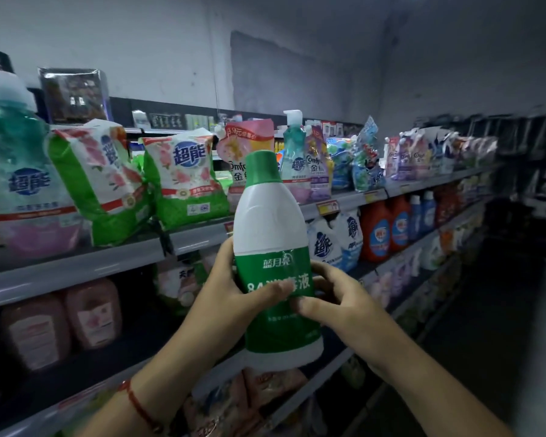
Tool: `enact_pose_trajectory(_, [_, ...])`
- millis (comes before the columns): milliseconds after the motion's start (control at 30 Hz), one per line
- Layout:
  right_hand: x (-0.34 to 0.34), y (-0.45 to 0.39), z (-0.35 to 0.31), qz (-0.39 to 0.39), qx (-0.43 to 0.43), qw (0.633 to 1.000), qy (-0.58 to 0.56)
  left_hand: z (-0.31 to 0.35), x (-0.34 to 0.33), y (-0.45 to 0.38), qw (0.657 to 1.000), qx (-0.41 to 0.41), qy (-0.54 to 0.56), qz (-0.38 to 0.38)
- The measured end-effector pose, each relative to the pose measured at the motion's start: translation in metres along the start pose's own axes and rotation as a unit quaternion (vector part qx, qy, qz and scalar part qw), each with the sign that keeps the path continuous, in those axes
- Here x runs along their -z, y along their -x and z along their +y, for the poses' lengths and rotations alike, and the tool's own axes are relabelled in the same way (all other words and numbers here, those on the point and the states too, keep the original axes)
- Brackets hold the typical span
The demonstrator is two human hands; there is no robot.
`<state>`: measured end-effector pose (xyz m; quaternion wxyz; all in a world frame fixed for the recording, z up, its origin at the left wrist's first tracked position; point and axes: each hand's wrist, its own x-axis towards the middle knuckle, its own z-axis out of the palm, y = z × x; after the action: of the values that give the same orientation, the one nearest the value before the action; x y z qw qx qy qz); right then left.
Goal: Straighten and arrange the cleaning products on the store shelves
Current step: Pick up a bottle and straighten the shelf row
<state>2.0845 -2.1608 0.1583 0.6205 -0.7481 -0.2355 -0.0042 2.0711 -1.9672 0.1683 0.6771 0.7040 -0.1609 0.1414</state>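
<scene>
Hands grip the white bottle (271, 234) with green cap and label, upright in front of the shelves (76, 266): the left hand (230, 288) wraps its left side, thumb across the label, and the right hand (338, 298) clasps the right side, their thumbs hiding some label characters. Detergent bags (183, 178) on the upper shelf are readable; pink jugs (92, 313) below are dim, and far-right products blur into darkness.

White bottle (270, 234) (green cap, green label) held upright before the shelves.
</scene>
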Motion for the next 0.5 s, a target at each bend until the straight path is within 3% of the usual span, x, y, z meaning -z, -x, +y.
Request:
enact_pose_trajectory(267, [-0.074,-0.049,-0.005,-0.131,0.021,0.989,-0.065,0.014,0.072,0.037,0.991,-0.008,-0.040,0.128])
enact_pose_trajectory(500, [-0.199,-0.066,-0.046,-0.313,0.073,0.936,-0.144,0.050,0.160,0.117,0.953,-0.009,-0.089,0.291])
